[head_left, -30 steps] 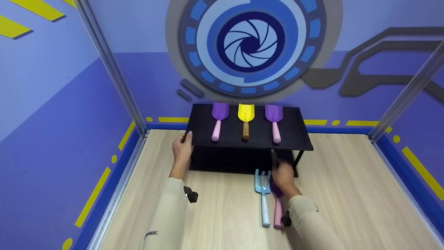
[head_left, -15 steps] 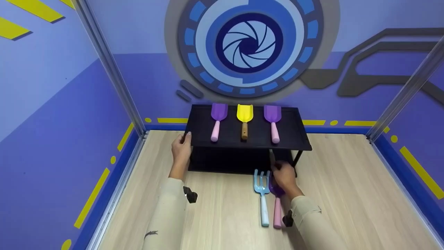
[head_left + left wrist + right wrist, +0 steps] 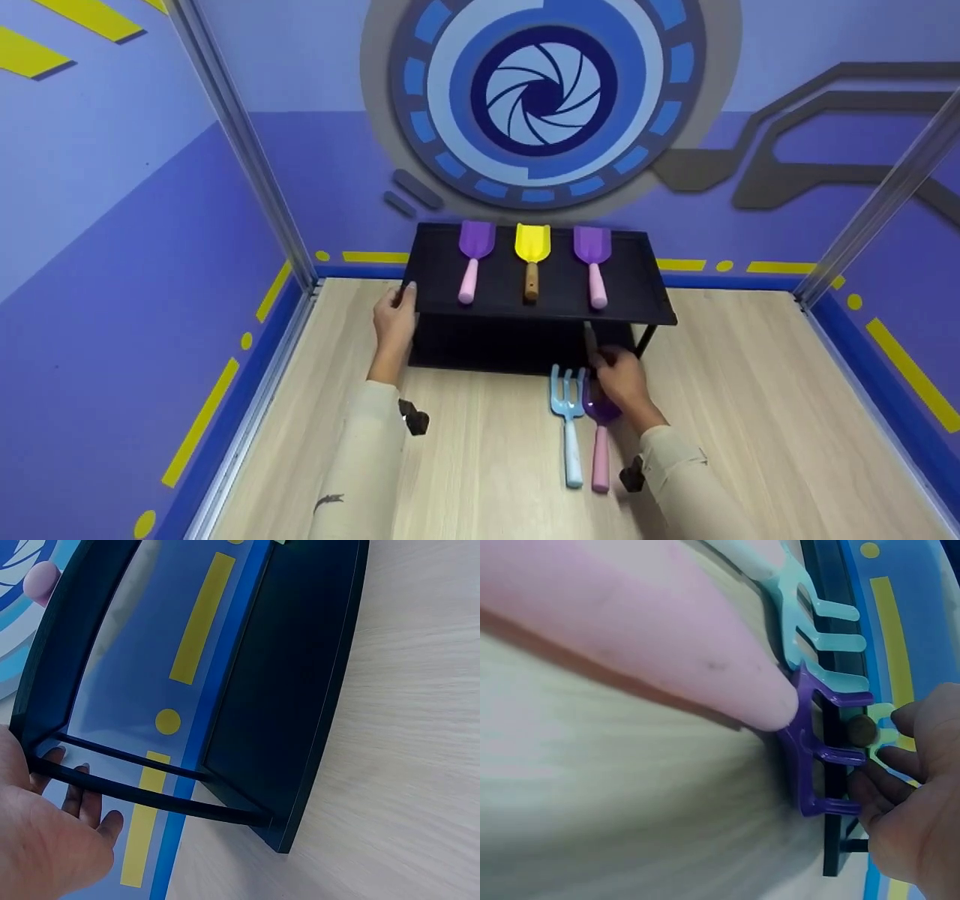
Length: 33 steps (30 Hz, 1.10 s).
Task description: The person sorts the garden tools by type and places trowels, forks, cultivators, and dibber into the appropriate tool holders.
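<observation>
Fingers of the left hand [image 3: 394, 319] curl round the black two-tier shelf's [image 3: 637, 289] corner. Right hand [image 3: 622, 382] pinches a brown-handled tool [image 3: 861, 730], mostly hidden under the shelf, beside the purple fork [image 3: 598, 431] on the wooden surface [image 3: 480, 465].

Black two-tier rack [image 3: 637, 296] and a brown-handled tool [image 3: 860, 730] at its lower shelf

The rack is standing on the wooden floor against the wall; the tool's dark handle is sticking out from under the top shelf, just beyond a purple fork [image 3: 600, 439] lying flat, tines toward the rack.
</observation>
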Available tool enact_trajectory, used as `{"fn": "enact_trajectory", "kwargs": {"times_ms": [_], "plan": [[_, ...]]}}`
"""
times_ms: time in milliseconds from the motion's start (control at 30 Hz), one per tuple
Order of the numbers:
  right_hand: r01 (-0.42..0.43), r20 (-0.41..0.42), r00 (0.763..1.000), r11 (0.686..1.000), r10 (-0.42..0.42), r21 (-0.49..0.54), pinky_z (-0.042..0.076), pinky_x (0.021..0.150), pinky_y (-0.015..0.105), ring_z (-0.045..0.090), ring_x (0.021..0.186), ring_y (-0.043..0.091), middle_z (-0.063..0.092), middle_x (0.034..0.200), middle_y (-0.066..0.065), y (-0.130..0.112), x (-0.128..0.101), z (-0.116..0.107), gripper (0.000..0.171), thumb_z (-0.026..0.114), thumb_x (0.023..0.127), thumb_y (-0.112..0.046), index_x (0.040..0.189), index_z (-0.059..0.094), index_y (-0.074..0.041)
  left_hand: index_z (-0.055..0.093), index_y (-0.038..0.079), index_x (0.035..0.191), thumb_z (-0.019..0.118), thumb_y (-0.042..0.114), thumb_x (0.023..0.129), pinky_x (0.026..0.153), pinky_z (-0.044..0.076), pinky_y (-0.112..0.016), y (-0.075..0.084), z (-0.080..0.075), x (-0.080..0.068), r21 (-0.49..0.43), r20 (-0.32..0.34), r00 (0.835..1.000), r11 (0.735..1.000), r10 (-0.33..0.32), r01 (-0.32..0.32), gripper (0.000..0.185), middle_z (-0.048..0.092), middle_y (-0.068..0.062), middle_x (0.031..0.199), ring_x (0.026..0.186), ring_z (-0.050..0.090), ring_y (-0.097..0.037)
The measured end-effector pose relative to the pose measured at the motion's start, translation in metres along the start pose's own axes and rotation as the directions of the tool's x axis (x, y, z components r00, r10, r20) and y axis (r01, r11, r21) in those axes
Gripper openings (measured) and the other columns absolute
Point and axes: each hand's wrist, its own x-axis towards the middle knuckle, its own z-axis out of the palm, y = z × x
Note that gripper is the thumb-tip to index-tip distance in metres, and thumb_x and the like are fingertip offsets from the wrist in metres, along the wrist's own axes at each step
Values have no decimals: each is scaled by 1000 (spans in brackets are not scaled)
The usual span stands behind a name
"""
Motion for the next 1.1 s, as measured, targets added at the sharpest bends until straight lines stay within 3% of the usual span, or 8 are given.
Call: {"fn": "enact_trajectory", "kwargs": {"times_ms": [133, 300, 467, 633, 867, 1100], "plan": [[-14, 0, 1000, 1000, 14, 25, 51, 109, 59, 68, 122, 42, 72, 129, 27, -2, -5, -10, 34, 62, 107, -22, 130, 70, 2, 60, 9, 95, 59, 38, 110, 79, 41, -35, 1, 0, -1, -19, 4, 1000, 1000, 3, -3, 33, 51, -1, 88, 86, 48, -21], [-7, -24, 1000, 999, 8, 46, 49, 113, 58, 65, 128, 44, 68, 136, 28, -4, -17, -23, 40, 59, 108, -22, 138, 64, 4, 68, 8, 109, 59, 39, 110, 85, 44, -34, 2, -1, 1, -14, 18, 1000, 1000, -11, 11, 32, 61, -5, 101, 94, 53, -21], [12, -64, 998, 999, -10, 37, 53, 107, 53, 69, 120, 40, 71, 129, 27, -3, -35, -36, 41, 61, 108, -20, 141, 62, 4, 69, 7, 113, 58, 39, 110, 91, 46, -37, 1, 0, 2, 8, 15, 1000, 1000, -17, 17, 35, 66, -12, 111, 102, 57, -24], [-3, -13, 1000, 999, 4, 32, 55, 106, 51, 70, 120, 39, 72, 128, 25, 4, -58, -47, 40, 61, 109, -20, 141, 60, 4, 71, 7, 119, 58, 39, 110, 98, 48, -39, 2, 0, 1, -6, 19, 1000, 1000, -17, 17, 35, 69, -15, 123, 110, 60, -26], [-23, 44, 999, 1000, 22, 16, 56, 105, 55, 69, 121, 44, 69, 131, 29, 16, -85, -54, 45, 63, 108, -20, 145, 57, 6, 69, 9, 113, 58, 41, 110, 90, 46, -35, 2, 0, 1, -16, 27, 999, 999, -31, 31, 35, 66, -9, 113, 101, 56, -22], [-47, 66, 997, 999, 48, -13, 59, 99, 50, 72, 116, 39, 72, 124, 24, 22, -96, -56, 50, 64, 108, -22, 148, 54, 5, 67, 9, 111, 56, 44, 110, 91, 45, -36, 0, -1, 2, 13, 31, 999, 1000, -29, 28, 37, 65, -9, 112, 102, 55, -22]]}}
